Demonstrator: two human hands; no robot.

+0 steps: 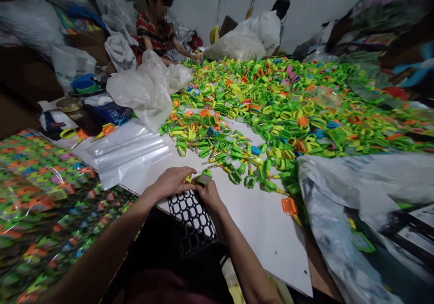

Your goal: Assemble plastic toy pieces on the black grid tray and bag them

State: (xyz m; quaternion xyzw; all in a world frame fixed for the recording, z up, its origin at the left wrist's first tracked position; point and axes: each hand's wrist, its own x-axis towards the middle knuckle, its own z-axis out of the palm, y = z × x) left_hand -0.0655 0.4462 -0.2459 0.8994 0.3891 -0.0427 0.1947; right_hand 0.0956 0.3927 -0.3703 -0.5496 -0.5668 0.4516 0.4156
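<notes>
My left hand (172, 180) is closed, with a small yellow plastic piece (189, 178) pinched at its fingertips. Close beside it, my right hand (210, 194) grips a green toy watch (205, 177) with a square greyish face. Both hands are held just above the far end of a black tray (190, 211) with a grid of openings, which rests at the edge of the white board (251, 218). Past my fingers spreads a large heap of toy watches (244, 100), mostly green and yellow with some orange and blue. An orange toy watch (289, 206) lies apart on the board.
Clear plastic bags (130, 152) lie left of my hands. Packed rows of colourful pieces (40, 209) fill the lower left. A jar (76, 111) and a crumpled bag (145, 91) stand beyond. A large plastic sack (332, 182) is at right. Another person (158, 32) sits across the heap.
</notes>
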